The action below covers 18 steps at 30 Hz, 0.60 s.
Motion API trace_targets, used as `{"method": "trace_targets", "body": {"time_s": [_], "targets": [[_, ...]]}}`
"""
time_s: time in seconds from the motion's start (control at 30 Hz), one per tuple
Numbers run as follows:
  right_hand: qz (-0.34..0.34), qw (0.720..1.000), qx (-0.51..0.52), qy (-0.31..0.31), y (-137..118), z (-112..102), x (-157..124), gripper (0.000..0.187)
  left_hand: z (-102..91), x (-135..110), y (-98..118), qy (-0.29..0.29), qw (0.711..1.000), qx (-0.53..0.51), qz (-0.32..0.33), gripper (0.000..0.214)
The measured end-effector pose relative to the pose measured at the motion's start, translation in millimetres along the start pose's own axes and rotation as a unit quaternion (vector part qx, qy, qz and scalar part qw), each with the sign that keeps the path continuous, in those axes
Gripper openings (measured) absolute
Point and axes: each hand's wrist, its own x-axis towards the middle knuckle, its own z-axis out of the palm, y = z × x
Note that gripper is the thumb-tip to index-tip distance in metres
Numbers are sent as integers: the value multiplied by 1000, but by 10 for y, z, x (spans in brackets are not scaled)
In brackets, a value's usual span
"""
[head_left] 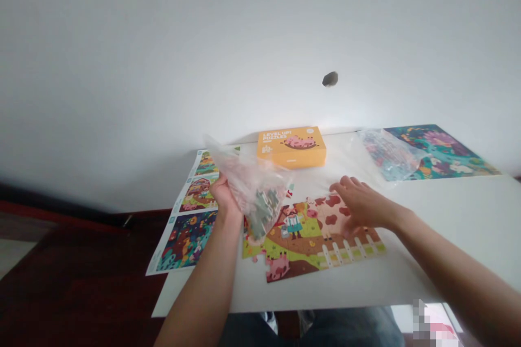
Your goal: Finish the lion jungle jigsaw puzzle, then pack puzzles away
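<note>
My left hand (223,196) grips the neck of a clear plastic bag (256,190) holding jigsaw pieces, lifted above the table at the puzzle's left edge. My right hand (362,206) is open, fingers spread, low over a partly assembled farm jigsaw puzzle (309,246) and next to its spotted cow. Its fingertips seem close to the pieces, but I cannot tell whether they touch. A few loose pieces (255,258) lie by the puzzle's lower left edge. Part of the puzzle is hidden behind the bag.
An orange "Level Up Puzzles" box (292,147) stands at the back of the white table (448,222). A picture sheet (187,222) lies at the left edge. A second plastic bag (391,154) rests on a colourful picture sheet (448,152) at back right.
</note>
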Motion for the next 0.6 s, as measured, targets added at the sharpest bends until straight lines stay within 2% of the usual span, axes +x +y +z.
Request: {"method": "trace_targets", "body": {"time_s": [0.13, 0.27, 0.33, 0.43, 0.5, 0.6], "targets": [[-3, 1000, -5, -29, 34, -53, 234, 67, 40, 21, -16, 55, 995, -59, 50, 14], [-23, 999, 5, -24, 92, -30, 263, 44, 15, 61, 5, 68, 995, -50, 48, 26], [-41, 999, 26, -3, 110, 6, 230, 35, 0, 82, 17, 82, 995, -41, 32, 30], [-58, 996, 65, 32, 118, 61, 188, 25, 6, 89, 36, 97, 993, -71, 13, 25], [-69, 993, 82, 59, 117, 84, 179, 22, 26, 74, 46, 101, 990, -96, 18, 24], [-96, 982, 89, 133, 110, 86, 175, 23, 52, 43, 41, 109, 988, -105, 22, 25]]}}
